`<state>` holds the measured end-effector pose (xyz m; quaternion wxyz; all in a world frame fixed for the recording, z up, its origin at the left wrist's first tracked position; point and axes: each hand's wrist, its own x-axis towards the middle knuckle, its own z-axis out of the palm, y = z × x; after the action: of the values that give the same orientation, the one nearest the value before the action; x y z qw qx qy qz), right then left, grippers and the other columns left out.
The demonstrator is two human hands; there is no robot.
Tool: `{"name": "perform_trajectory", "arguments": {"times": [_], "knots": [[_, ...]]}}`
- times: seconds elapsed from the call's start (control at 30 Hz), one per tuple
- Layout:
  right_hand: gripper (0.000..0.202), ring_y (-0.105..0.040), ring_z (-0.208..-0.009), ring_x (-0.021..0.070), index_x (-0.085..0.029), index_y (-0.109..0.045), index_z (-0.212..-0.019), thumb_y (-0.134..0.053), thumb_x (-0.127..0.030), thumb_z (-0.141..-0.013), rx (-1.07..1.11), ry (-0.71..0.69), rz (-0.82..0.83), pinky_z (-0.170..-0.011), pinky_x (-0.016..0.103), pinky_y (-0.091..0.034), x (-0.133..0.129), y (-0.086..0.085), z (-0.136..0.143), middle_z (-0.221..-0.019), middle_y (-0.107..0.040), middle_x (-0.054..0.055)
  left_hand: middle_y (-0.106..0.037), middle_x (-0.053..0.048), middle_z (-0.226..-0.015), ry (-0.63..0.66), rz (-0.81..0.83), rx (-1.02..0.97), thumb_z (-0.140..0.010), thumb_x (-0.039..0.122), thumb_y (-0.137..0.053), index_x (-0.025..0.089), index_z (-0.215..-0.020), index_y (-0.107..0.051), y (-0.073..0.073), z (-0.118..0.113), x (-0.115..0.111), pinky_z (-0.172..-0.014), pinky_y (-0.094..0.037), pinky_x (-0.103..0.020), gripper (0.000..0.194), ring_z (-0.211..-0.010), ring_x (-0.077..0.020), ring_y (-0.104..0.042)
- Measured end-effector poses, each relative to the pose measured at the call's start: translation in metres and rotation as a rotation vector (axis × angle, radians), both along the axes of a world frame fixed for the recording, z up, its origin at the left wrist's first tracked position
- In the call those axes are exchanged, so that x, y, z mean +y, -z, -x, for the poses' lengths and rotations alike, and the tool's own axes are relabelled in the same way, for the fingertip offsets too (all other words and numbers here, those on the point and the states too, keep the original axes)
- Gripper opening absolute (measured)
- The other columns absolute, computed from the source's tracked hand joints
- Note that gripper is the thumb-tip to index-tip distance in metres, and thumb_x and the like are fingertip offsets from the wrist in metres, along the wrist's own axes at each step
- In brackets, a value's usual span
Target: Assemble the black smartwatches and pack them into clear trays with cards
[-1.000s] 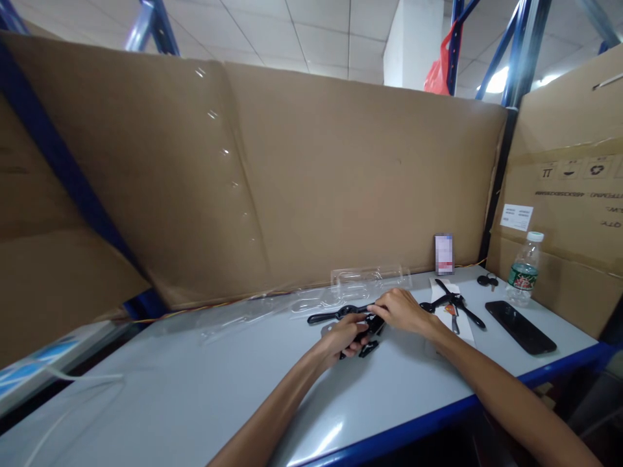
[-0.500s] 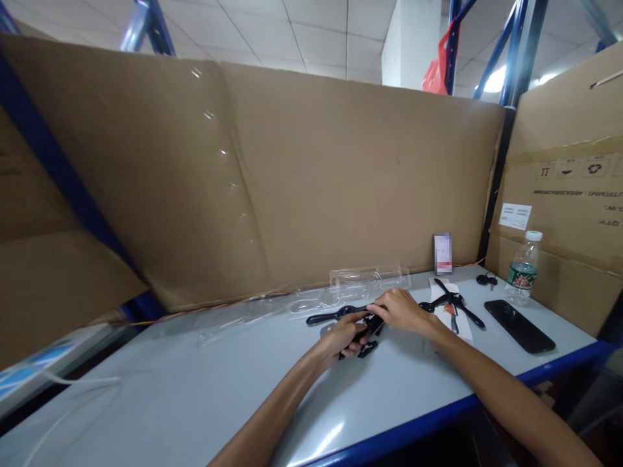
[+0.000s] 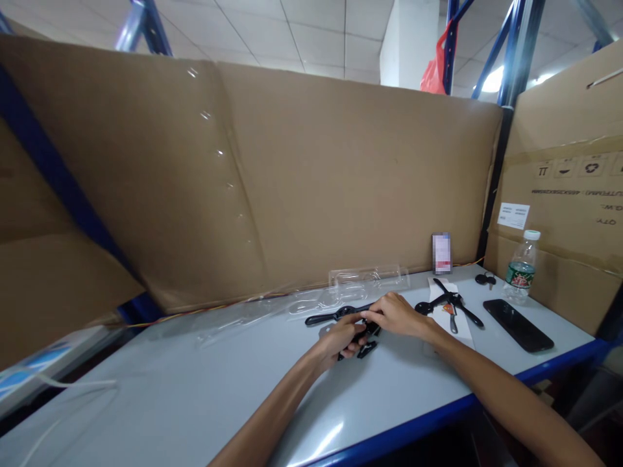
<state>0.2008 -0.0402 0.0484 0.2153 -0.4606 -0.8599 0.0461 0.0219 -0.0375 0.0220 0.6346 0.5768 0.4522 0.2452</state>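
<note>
My left hand (image 3: pixel 341 340) is closed around a black plastic part (image 3: pixel 372 327), mostly hidden by the fingers. From the right, my right hand (image 3: pixel 396 314) reaches over with its fingertips pinched at the top of the same part, touching my left index finger. Just below them, a small black piece (image 3: pixel 366 350) shows beside the left fingers; whether it belongs to the held part I cannot tell. Behind the hands lies a long black piece with a rounded handle end (image 3: pixel 319 320). To the right, a black piece with several crossed arms (image 3: pixel 452 299) rests on a white sheet (image 3: pixel 462 332).
Clear plastic trays (image 3: pixel 348 280) lie along the cardboard wall (image 3: pixel 341 175). At the right are a black phone (image 3: pixel 518 325), a bottle (image 3: pixel 520 269) and keys (image 3: pixel 485 279). Another phone (image 3: pixel 442 253) leans upright at the back. A blue edge (image 3: pixel 399 434) borders the table.
My right fingertips have shifted slightly left along the black plastic part, closer to my left index finger. The left hand keeps its grip. The camera view has moved very little.
</note>
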Motion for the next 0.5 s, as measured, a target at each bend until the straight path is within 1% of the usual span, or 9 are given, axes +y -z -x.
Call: {"name": "perform_trajectory", "arguments": {"times": [0.1, 0.17, 0.27, 0.37, 0.43, 0.5], "knots": [[0.038, -0.041, -0.056, 0.0091, -0.016, -0.077, -0.077, -0.055, -0.036, -0.101, 0.007, -0.009, 0.022, -0.056, 0.025, -0.021, -0.0012, -0.0010, 0.0007, -0.063, -0.065, 0.000, -0.045, 0.008, -0.056, 0.008, 0.001, 0.001, -0.078, 0.040, -0.066, 0.018, -0.100, -0.054, 0.0002, -0.0004, 0.0001, -0.042, -0.008, -0.020, 0.033, -0.041, -0.0033, -0.028], [0.037, -0.044, -0.056, 0.0096, -0.017, -0.077, -0.077, -0.055, -0.036, -0.101, -0.003, 0.009, 0.002, -0.057, 0.025, -0.022, -0.0011, -0.0018, -0.0004, -0.065, -0.067, 0.001, -0.046, 0.008, -0.056, 0.009, 0.004, 0.002, -0.078, 0.039, -0.066, 0.018, -0.104, -0.054, -0.0011, -0.0006, -0.0009, -0.042, -0.008, -0.019, 0.036, -0.041, -0.0035, -0.028], [0.038, -0.052, -0.060, 0.0117, -0.019, -0.077, -0.078, -0.053, -0.036, -0.101, -0.017, 0.045, -0.052, -0.058, 0.026, -0.023, 0.0000, -0.0026, -0.0032, -0.069, -0.071, 0.004, -0.046, 0.008, -0.057, 0.007, 0.008, 0.001, -0.079, 0.036, -0.064, 0.018, -0.113, -0.054, -0.0041, -0.0006, -0.0030, -0.043, -0.008, -0.019, 0.039, -0.041, -0.0034, -0.028], [0.039, -0.056, -0.063, 0.0134, -0.019, -0.078, -0.078, -0.053, -0.038, -0.101, -0.029, 0.067, -0.060, -0.059, 0.026, -0.024, 0.0007, -0.0026, -0.0044, -0.071, -0.072, 0.006, -0.045, 0.008, -0.057, -0.003, 0.019, 0.001, -0.080, 0.035, -0.063, 0.017, -0.117, -0.053, -0.0053, -0.0004, -0.0035, -0.044, -0.007, -0.020, 0.042, -0.041, -0.0034, -0.027], [0.037, -0.054, -0.061, 0.0129, -0.019, -0.079, -0.078, -0.054, -0.037, -0.100, -0.026, 0.070, -0.043, -0.058, 0.027, -0.023, 0.0005, -0.0020, -0.0033, -0.070, -0.072, 0.006, -0.046, 0.008, -0.057, -0.013, 0.021, 0.002, -0.080, 0.035, -0.063, 0.017, -0.118, -0.052, -0.0045, -0.0004, -0.0027, -0.044, -0.008, -0.020, 0.043, -0.041, -0.0036, -0.028], [0.037, -0.049, -0.058, 0.0115, -0.018, -0.079, -0.078, -0.055, -0.036, -0.100, -0.012, 0.058, -0.020, -0.058, 0.027, -0.022, 0.0001, -0.0011, -0.0012, -0.066, -0.069, 0.004, -0.046, 0.008, -0.057, -0.016, 0.016, 0.004, -0.080, 0.035, -0.062, 0.017, -0.115, -0.052, -0.0034, -0.0005, -0.0017, -0.043, -0.008, -0.020, 0.041, -0.041, -0.0037, -0.028]]}}
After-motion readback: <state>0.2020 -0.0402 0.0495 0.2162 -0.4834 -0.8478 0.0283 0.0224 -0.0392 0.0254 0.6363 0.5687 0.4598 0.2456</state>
